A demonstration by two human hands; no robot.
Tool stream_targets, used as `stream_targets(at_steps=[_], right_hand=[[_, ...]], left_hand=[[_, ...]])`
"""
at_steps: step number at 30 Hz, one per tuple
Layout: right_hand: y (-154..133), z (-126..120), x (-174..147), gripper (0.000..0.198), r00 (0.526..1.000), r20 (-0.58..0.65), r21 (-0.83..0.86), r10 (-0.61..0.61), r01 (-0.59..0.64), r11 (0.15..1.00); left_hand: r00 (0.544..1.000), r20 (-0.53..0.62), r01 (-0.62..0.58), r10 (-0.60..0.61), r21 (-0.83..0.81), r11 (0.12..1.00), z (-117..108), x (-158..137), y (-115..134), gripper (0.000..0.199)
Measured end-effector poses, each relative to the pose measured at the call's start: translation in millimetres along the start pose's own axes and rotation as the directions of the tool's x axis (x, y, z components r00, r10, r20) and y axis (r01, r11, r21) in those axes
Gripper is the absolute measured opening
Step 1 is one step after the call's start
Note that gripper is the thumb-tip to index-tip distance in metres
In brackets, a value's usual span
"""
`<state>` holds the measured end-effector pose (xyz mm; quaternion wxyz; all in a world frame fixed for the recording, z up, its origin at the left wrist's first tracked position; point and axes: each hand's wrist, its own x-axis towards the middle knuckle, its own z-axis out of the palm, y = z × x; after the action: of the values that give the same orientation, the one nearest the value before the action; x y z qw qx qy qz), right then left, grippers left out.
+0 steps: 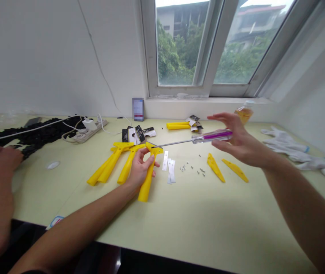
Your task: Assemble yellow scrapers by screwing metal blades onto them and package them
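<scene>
My left hand [141, 167] is closed around a yellow plastic scraper [145, 186], its wide head pointing away from me and its round handle towards me. In my right hand [241, 142] is a screwdriver [205, 137] with a clear and purple handle, held loosely with the index finger raised off it. Its shaft runs left, and the tip meets the scraper's head near a screw hole. Left of my left hand lie more yellow scrapers [109, 163]. Thin metal blades [171, 171], small nuts [183, 166], screws [201, 171] and two yellow head covers [215, 167] lie to the right.
Behind are black cards [139, 134], more yellow scrapers [178, 125] with labels, a phone [137, 109] and a bottle [245, 111]. White gloves [290, 150] lie far right. At left are a power strip [90, 131], black material [51, 133] and another person's hand [4, 160].
</scene>
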<state>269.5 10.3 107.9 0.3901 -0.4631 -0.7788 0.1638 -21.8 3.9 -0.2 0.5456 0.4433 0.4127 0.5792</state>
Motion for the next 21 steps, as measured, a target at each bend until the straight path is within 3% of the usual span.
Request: stream_targets(at_steps=[4, 8, 12, 17, 21], right_hand=[[-3, 1, -1, 0.04, 0.991, -0.115, -0.13, 0.062, -0.077, 0.988], [-5, 2, -2, 0.054, 0.999, 0.025, -0.017, -0.019, 0.019, 1.0], [-5, 1, -2, 0.035, 0.988, -0.147, -0.121, 0.044, -0.062, 0.991], [-7, 2, -2, 0.071, 0.992, -0.043, 0.048, -0.115, 0.117, 0.992], [-11, 9, -2, 0.044, 0.973, -0.23, -0.083, -0.01, -0.009, 0.996]], left_hand=[[1.0, 0.02, -0.002, 0.002, 0.005, 1.0, -1, 1, -2, 0.042], [1.0, 0.0, 0.0, 0.0, 0.02, 1.0, -2, 2, -4, 0.042], [0.999, 0.032, -0.008, 0.008, 0.005, 1.0, -2, 1, -4, 0.042], [0.998, 0.055, -0.005, 0.005, -0.005, 1.0, -2, 0, -4, 0.042], [0.999, 0.046, -0.026, 0.026, -0.001, 1.0, -3, 0, -6, 0.044]])
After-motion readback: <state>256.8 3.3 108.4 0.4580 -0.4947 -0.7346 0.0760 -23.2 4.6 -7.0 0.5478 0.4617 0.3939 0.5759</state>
